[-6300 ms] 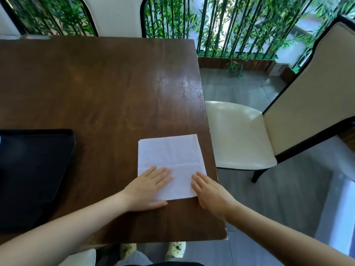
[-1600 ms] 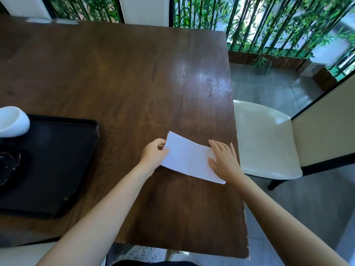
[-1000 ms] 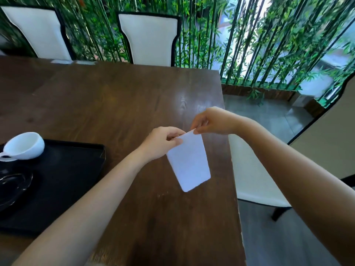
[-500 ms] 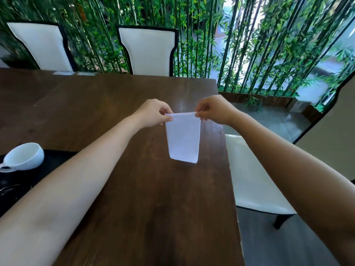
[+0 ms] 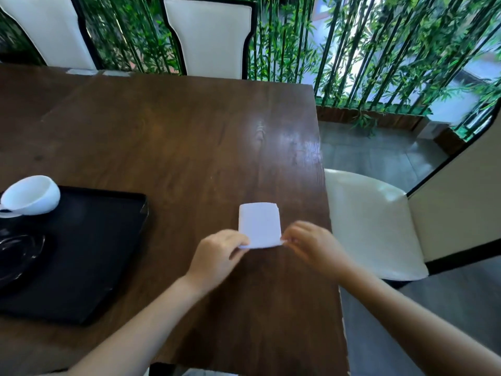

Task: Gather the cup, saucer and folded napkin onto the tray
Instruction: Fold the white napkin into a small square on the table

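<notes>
Two near corners of the napkin [image 5: 259, 223] are held. The left one is pinched between thumb and fingers of the left hand [image 5: 217, 253]. The right one is taken by the fingertips of the right hand [image 5: 311, 248], which is blurred, so the grip cannot be read more finely. The napkin is white and folded to a small rectangle. Its far part is laid on the table [image 5: 189, 137], near the right edge, while its near edge is raised a little. The tray [image 5: 89, 256], black and with a low rim, is placed at the left on the same table, well apart from the napkin, and a stretch of brown wood is found between them. The left forearm is stretched over the near part of the table, up to the napkin. On the tray the cup [image 5: 32, 195], white, is seen tilted at the far left, and the saucer [image 5: 16, 256], dark and glossy, is set nearer, cut by the frame's edge. A cream chair [image 5: 371, 226] is pushed close to the table's right side, near the right hand. Two far chairs [image 5: 208, 36] with white backs are stood behind the far edge, and bamboo [image 5: 352, 50] is seen beyond them.
</notes>
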`<state>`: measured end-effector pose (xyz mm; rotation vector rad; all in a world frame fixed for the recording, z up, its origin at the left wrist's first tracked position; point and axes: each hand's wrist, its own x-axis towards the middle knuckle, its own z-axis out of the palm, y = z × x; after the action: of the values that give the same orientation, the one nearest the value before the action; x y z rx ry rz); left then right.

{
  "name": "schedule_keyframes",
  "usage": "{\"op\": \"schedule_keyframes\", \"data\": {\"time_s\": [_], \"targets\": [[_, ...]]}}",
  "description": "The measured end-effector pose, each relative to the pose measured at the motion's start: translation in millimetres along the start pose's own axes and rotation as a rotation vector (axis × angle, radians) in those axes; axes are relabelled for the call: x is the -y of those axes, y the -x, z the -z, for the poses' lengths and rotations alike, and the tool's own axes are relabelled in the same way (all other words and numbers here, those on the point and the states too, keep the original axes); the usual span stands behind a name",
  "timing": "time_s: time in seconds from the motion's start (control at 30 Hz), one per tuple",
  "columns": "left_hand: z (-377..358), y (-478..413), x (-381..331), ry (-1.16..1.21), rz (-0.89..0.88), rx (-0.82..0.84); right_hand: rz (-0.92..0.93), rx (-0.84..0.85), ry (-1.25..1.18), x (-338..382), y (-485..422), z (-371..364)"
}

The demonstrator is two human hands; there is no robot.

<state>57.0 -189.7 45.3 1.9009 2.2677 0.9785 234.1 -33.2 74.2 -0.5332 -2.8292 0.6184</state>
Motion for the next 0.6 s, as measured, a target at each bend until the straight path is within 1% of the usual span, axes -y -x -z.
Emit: {"op": "schedule_keyframes", "data": {"time_s": [0.1, 0.23, 0.43, 0.6], "targets": [[-15, 30, -1, 0.015, 0.010, 0.051, -0.024, 0.013, -0.048, 3, 30, -25], [-27, 53, -2, 0.052, 0.017, 0.068, -0.001, 0.005, -0.096, 5, 54, -49], [-30, 76, 3, 0.049, -0.061, 0.182, 0.035, 0.021, -0.083, 9, 73, -72], [-27, 71, 2, 0.122, 0.026, 0.157, -0.026, -0.019, -0.150, 10, 72, -73]]}}
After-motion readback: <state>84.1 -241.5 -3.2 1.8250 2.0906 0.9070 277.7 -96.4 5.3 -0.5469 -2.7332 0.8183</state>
